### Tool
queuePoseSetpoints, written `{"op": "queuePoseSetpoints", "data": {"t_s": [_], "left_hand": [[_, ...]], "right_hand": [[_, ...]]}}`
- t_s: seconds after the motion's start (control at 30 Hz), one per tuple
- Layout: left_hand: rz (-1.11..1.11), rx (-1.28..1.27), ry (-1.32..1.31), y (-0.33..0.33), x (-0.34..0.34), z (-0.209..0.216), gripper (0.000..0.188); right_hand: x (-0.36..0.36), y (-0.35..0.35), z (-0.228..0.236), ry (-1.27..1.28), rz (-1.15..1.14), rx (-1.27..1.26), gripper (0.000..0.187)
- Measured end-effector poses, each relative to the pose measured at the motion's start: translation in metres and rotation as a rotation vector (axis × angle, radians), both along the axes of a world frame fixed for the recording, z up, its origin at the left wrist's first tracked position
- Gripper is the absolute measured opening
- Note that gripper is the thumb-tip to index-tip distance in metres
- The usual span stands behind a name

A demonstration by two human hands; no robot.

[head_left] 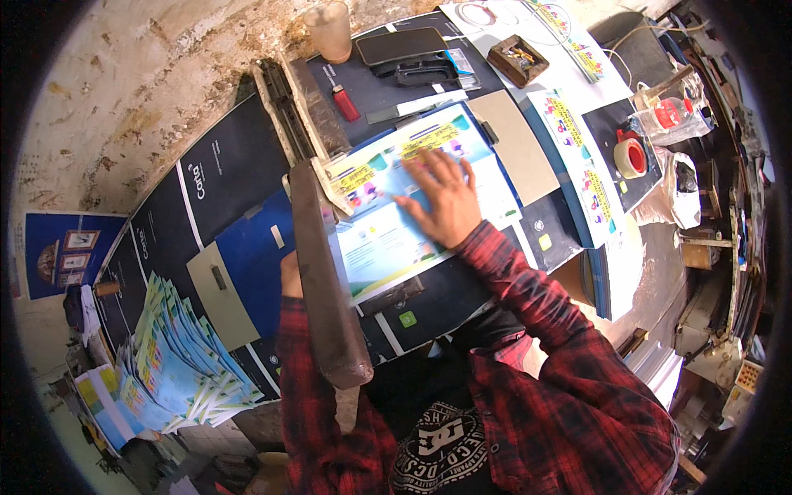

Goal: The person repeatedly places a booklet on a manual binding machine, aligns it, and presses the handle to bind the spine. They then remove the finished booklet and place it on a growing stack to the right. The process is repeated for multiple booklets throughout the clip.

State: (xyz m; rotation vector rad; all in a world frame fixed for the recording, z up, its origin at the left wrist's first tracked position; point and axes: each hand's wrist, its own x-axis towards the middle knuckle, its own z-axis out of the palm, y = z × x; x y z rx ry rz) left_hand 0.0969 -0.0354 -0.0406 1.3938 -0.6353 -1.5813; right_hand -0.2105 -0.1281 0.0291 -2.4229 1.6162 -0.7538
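Note:
My right hand [441,194] rests on a printed sheet [396,247] in pale blue, yellow and green, fingers spread and palm down. Under the sheet's far and right edges shows a blue border. Along its left edge runs a long, thick brown bar [326,280], joined to a worn metal frame [285,103]. Just left of the bar, a bit of my left hand [291,276] shows; its fingers are hidden behind the bar. Close to that hand lies a blue board [256,264] with a beige strip [219,289] bearing a dark clip.
Fanned printed sheets [177,363] lie at the left. Stacked printed sheets [577,165] stand at the right, near a tape roll [631,157] and a plastic bottle [672,113]. Farther back are a red lighter [346,103], a phone [401,46], a cup [328,33] and a small box [518,59].

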Motion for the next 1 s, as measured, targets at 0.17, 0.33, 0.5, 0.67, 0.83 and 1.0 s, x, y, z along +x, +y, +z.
{"op": "queuePoseSetpoints", "data": {"t_s": [0.17,0.33,0.5,0.67,0.83,1.0], "left_hand": [[0.051,0.029,-0.061,-0.008,-0.008,-0.037,0.028],[0.218,0.073,0.05,-0.005,-0.039,0.044,0.02],[0.212,-0.027,0.095,-0.012,-0.049,0.046,0.023],[0.143,0.041,0.057,-0.021,-0.061,0.046,0.029],[0.192,0.085,-0.023,-0.008,-0.048,0.099,0.033],[0.2,0.145,-0.019,-0.013,-0.053,0.092,0.031]], "right_hand": [[-0.021,-0.007,-0.004,0.058,-0.051,-0.024,0.058],[0.002,0.002,-0.007,0.081,-0.039,-0.005,0.057],[-0.002,-0.002,-0.005,0.05,-0.042,0.018,0.06],[-0.02,-0.01,-0.006,0.106,-0.043,0.017,0.066],[0.007,-0.002,0.001,0.119,-0.01,0.049,0.073],[0.004,-0.006,-0.001,0.099,-0.024,0.035,0.076]]}}
